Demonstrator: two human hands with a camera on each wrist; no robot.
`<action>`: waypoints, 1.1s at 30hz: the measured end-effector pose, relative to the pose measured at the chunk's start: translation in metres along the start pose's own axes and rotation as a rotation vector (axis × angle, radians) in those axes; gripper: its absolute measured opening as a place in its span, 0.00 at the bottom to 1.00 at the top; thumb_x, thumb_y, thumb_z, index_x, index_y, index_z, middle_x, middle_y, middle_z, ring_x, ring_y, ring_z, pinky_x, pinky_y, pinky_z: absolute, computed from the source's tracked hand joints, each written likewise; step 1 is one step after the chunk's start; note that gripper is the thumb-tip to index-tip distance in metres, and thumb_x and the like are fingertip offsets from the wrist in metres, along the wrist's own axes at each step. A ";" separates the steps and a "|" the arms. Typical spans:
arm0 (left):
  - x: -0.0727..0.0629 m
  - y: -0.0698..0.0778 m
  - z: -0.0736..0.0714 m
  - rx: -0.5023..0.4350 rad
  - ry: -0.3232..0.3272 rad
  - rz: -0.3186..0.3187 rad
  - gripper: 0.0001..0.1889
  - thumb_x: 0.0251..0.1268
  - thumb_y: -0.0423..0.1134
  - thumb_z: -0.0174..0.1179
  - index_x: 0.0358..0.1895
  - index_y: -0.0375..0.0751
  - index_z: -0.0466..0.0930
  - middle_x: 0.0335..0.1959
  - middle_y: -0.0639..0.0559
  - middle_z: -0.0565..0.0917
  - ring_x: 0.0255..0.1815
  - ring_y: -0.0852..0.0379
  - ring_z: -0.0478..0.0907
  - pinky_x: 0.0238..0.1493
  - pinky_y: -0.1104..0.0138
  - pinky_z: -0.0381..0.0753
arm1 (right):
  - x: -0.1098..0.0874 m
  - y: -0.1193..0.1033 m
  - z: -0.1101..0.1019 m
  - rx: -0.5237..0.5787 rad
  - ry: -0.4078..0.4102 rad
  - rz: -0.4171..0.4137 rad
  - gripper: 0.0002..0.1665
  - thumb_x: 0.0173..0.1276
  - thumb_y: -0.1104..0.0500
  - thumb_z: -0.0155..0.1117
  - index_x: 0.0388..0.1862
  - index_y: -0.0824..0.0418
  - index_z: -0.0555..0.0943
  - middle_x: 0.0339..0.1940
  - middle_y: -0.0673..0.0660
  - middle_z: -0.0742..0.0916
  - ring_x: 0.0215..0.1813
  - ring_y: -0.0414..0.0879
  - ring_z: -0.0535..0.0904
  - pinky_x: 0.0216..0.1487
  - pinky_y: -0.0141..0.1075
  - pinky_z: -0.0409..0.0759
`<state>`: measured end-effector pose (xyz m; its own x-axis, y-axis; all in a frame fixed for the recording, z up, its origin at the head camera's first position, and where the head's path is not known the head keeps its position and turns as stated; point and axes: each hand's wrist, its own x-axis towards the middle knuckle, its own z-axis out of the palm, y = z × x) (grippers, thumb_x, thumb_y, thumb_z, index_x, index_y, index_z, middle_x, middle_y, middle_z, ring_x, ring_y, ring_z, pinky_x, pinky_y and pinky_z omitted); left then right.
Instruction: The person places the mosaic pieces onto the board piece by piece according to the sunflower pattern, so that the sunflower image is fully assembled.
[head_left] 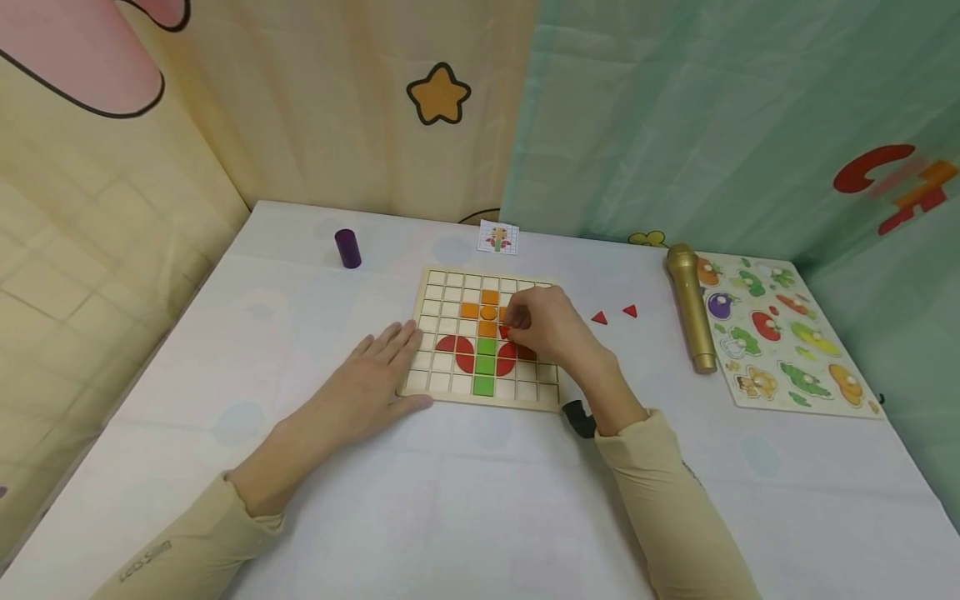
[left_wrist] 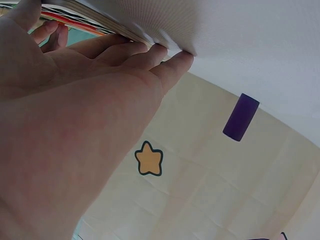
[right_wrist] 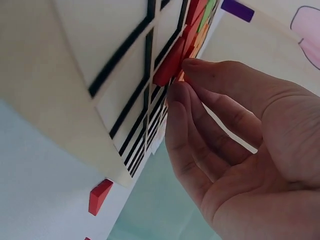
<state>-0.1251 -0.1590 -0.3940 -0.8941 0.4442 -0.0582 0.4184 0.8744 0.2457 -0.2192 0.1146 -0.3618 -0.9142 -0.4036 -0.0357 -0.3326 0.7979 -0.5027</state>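
Observation:
A wooden grid board (head_left: 441, 387) lies on the white table. Set in its squares are green squares (head_left: 484, 366), orange squares (head_left: 469, 310), an orange round piece (head_left: 489, 312) and red rounded pieces (head_left: 465, 355). My right hand (head_left: 551, 327) pinches a small red triangle (head_left: 505, 332) over the board, just right of the lower orange square. In the right wrist view the fingertips largely hide it. My left hand (head_left: 375, 375) lies with extended fingers against the board's left edge. Two loose red triangles (head_left: 599, 318) sit to the right of the board.
Behind the board is a small pattern card (head_left: 498, 237). A purple cylinder (head_left: 348, 248) stands at the back left. On the right lie a gold microphone (head_left: 692, 308) and a vegetable puzzle board (head_left: 772, 398). A black object (head_left: 578, 418) is partly under the right wrist.

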 end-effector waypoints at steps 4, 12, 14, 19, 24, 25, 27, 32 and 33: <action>0.000 0.001 -0.001 -0.003 -0.005 -0.003 0.49 0.75 0.61 0.61 0.84 0.30 0.53 0.86 0.36 0.54 0.87 0.35 0.51 0.83 0.38 0.55 | 0.001 0.000 0.002 0.006 0.009 0.016 0.03 0.68 0.63 0.75 0.40 0.61 0.88 0.35 0.54 0.88 0.41 0.50 0.81 0.49 0.40 0.85; 0.001 0.000 0.000 -0.005 -0.010 -0.008 0.51 0.74 0.62 0.62 0.84 0.30 0.51 0.86 0.36 0.53 0.87 0.35 0.50 0.83 0.39 0.53 | 0.001 0.002 0.002 0.017 0.016 0.018 0.04 0.68 0.66 0.75 0.40 0.61 0.88 0.36 0.54 0.89 0.41 0.50 0.81 0.49 0.41 0.85; 0.002 0.000 0.000 -0.007 -0.015 -0.010 0.51 0.74 0.63 0.62 0.84 0.31 0.51 0.87 0.37 0.53 0.87 0.36 0.49 0.84 0.39 0.53 | 0.001 0.002 0.003 0.015 0.019 0.019 0.04 0.68 0.66 0.75 0.40 0.61 0.88 0.36 0.54 0.89 0.41 0.50 0.81 0.49 0.41 0.85; 0.003 -0.001 0.000 -0.008 -0.024 -0.014 0.52 0.73 0.64 0.62 0.84 0.32 0.51 0.87 0.38 0.52 0.87 0.36 0.49 0.84 0.39 0.53 | 0.003 0.005 0.002 0.027 0.018 0.011 0.04 0.68 0.65 0.75 0.40 0.61 0.88 0.36 0.54 0.89 0.41 0.49 0.82 0.48 0.41 0.85; 0.003 0.000 -0.001 -0.012 -0.022 -0.011 0.52 0.73 0.64 0.62 0.84 0.31 0.50 0.87 0.37 0.52 0.87 0.36 0.48 0.84 0.39 0.53 | 0.004 0.012 -0.011 0.070 0.025 0.036 0.05 0.68 0.61 0.76 0.40 0.60 0.88 0.36 0.55 0.88 0.41 0.50 0.82 0.46 0.39 0.83; 0.003 0.000 -0.002 -0.014 -0.022 -0.011 0.52 0.73 0.64 0.62 0.84 0.31 0.50 0.87 0.38 0.52 0.87 0.36 0.48 0.84 0.39 0.52 | 0.003 0.015 -0.015 0.079 0.034 0.054 0.05 0.69 0.61 0.76 0.41 0.60 0.88 0.36 0.55 0.88 0.41 0.50 0.81 0.44 0.39 0.83; 0.002 0.000 -0.001 -0.016 -0.023 -0.013 0.52 0.73 0.64 0.62 0.84 0.32 0.50 0.87 0.38 0.51 0.88 0.36 0.48 0.84 0.39 0.52 | 0.001 0.023 -0.025 0.082 0.057 0.079 0.06 0.69 0.60 0.75 0.41 0.60 0.89 0.36 0.56 0.88 0.42 0.51 0.81 0.43 0.39 0.82; 0.003 0.000 -0.001 -0.016 -0.029 -0.019 0.52 0.74 0.64 0.61 0.85 0.32 0.50 0.87 0.38 0.51 0.88 0.37 0.48 0.84 0.40 0.51 | -0.007 0.051 -0.049 0.066 0.085 0.152 0.09 0.69 0.60 0.74 0.45 0.63 0.88 0.41 0.60 0.89 0.47 0.54 0.84 0.44 0.42 0.81; 0.003 0.000 0.000 -0.016 -0.031 -0.019 0.51 0.74 0.64 0.61 0.85 0.32 0.50 0.87 0.38 0.51 0.88 0.37 0.47 0.84 0.40 0.51 | -0.008 0.056 -0.053 0.065 0.087 0.179 0.10 0.69 0.60 0.74 0.46 0.64 0.88 0.42 0.61 0.89 0.48 0.54 0.84 0.45 0.43 0.82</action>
<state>-0.1278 -0.1576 -0.3936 -0.8965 0.4332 -0.0930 0.3981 0.8797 0.2599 -0.2426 0.1866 -0.3438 -0.9749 -0.2155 -0.0560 -0.1501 0.8217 -0.5498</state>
